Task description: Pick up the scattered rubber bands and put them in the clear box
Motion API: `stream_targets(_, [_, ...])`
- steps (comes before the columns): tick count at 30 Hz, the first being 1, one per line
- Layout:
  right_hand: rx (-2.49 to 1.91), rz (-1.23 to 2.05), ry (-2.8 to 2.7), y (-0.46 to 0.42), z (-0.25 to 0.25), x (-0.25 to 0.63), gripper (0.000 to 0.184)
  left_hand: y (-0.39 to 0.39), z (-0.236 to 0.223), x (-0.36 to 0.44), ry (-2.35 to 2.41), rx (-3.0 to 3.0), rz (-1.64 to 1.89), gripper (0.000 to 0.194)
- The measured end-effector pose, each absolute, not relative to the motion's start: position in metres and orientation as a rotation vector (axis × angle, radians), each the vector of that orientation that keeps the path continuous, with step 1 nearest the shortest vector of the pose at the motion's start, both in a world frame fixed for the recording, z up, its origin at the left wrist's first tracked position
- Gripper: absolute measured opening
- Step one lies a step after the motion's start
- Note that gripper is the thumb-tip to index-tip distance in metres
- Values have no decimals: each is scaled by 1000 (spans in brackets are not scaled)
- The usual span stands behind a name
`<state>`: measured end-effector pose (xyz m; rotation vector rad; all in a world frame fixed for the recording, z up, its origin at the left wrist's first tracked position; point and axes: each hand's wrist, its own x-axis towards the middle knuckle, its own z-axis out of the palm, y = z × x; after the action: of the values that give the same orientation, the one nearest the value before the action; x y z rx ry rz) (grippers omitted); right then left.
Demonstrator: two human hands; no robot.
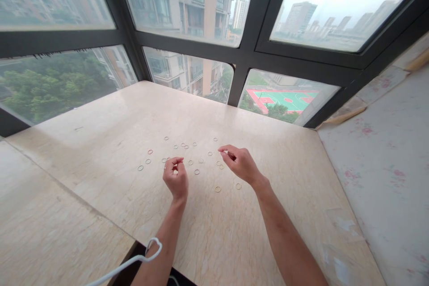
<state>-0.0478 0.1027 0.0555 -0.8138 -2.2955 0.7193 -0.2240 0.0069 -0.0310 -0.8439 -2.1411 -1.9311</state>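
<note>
Several small thin rings lie scattered on the marble-patterned ledge (pixel 208 237). Among them are a red ring (pixel 150 149), a dark ring (pixel 197 170) and a yellow ring (pixel 218 187). My left hand (pixel 176 178) hovers over or rests at the front of the group, fingers curled in to the thumb; rings behind it are partly covered. To the right, my right hand (pixel 241 163) has thumb and forefinger brought together beside a pair of yellowish rings (pixel 220 164). Whatever either hand pinches is too small or hidden to make out. A pale ring (pixel 210 153) lies left of the right fingertips.
Dark window frames (pixel 187 44) border the ledge at the back. A flower-patterned wall (pixel 378 174) closes off the right side. In front, a white cable (pixel 127 261) loops near my left forearm, above a dark gap. Clear tape (pixel 342 223) sticks at the right.
</note>
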Motion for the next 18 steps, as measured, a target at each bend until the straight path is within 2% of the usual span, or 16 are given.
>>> stream_targets(8, [-718, 775, -1988, 73, 116, -11, 18, 11, -42, -202, -2236, -1641, -1147, 26])
stream_targets(11, [-686, 772, -1917, 57, 129, 6, 14, 10, -45, -200, -2216, -1768, -1108, 23])
stream_targets(14, [-669, 752, -1949, 46, 130, 19, 11, 7, -44, -198, -2120, -1926, -1208, 24])
stream_targets(18, [-728, 707, -1980, 39, 125, 36, 13, 2, -41, -198, -2055, -1849, -1347, 20])
